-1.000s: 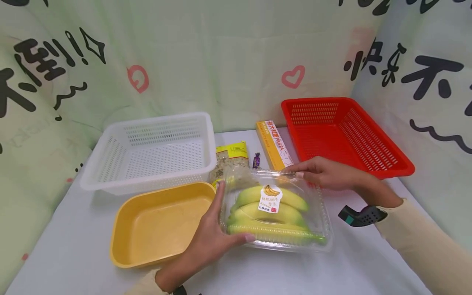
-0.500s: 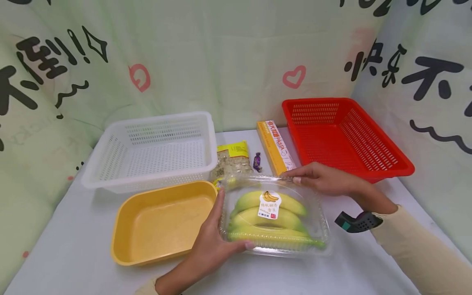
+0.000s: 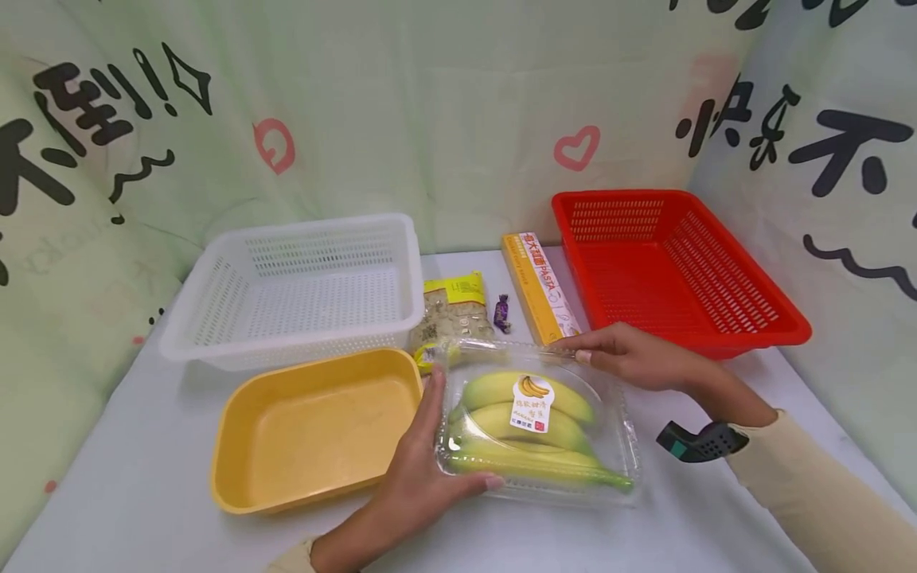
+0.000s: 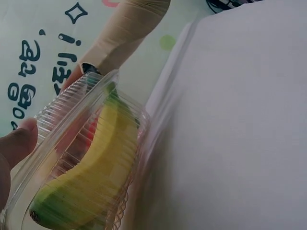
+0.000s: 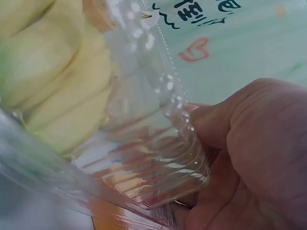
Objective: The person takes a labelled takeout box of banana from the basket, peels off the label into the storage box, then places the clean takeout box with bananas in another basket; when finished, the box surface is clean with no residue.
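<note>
A clear plastic clamshell box (image 3: 609, 414) of yellow-green bananas (image 3: 530, 465) sits in front of me, a white banana label (image 3: 532, 404) on its lid. My left hand (image 3: 415, 477) holds its left side, fingers along the edge and thumb at the front. At the back right rim, my right hand (image 3: 634, 358) pinches the plastic between thumb and fingers. In the left wrist view the box's ribbed wall shows a banana (image 4: 103, 167) behind it, close over the white table. The right wrist view shows the right hand (image 5: 264, 148) gripping a ribbed corner.
Behind the box lie a yellow-topped bag (image 3: 458, 306), a purple-wrapped candy (image 3: 501, 314) and a pasta box (image 3: 540, 286). A white basket (image 3: 301, 346) and a yellow tray (image 3: 251, 497) stand left. A red basket (image 3: 752, 338) is at the right, on the white tablecloth (image 3: 165, 469).
The banana box has shifted a little towards me, with both hands moving along on it. More of the bag, candy and pasta box shows behind it. The view has shifted slightly.
</note>
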The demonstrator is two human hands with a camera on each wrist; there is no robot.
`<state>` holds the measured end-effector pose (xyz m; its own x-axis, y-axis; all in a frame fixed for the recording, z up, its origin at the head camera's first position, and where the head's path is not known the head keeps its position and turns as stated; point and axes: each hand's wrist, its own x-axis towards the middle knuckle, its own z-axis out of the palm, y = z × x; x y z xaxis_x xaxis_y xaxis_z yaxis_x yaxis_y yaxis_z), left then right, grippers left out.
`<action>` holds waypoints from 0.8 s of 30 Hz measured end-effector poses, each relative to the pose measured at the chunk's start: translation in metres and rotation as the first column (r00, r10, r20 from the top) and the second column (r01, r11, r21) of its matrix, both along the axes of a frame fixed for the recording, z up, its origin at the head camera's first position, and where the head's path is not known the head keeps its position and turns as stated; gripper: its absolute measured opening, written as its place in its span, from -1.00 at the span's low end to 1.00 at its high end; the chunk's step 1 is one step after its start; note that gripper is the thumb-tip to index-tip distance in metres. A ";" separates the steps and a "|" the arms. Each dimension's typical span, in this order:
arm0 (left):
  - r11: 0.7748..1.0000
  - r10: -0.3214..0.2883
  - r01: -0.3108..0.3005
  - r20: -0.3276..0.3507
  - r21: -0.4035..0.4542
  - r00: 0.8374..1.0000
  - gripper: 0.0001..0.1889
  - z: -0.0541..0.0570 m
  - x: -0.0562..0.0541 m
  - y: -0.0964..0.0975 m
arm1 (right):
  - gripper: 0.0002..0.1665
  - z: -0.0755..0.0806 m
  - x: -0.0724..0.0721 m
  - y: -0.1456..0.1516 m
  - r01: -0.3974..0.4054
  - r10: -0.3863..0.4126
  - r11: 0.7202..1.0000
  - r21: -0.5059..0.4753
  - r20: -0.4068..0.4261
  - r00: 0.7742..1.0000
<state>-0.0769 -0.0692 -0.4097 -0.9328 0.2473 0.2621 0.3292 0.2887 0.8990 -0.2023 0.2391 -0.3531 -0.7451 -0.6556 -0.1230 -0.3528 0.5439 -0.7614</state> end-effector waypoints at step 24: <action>0.997 -0.062 0.058 -0.060 -0.052 0.996 0.32 -0.026 0.001 0.012 | -0.58 -0.010 0.005 -0.002 0.045 -0.041 0.997 0.058 -0.071 0.997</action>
<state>-0.0762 -0.0568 -0.4352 -0.8983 0.3166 0.3046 0.4016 0.3109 0.8614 -0.1976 0.2370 -0.3633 -0.7805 -0.6159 -0.1072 -0.3794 0.6029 -0.7018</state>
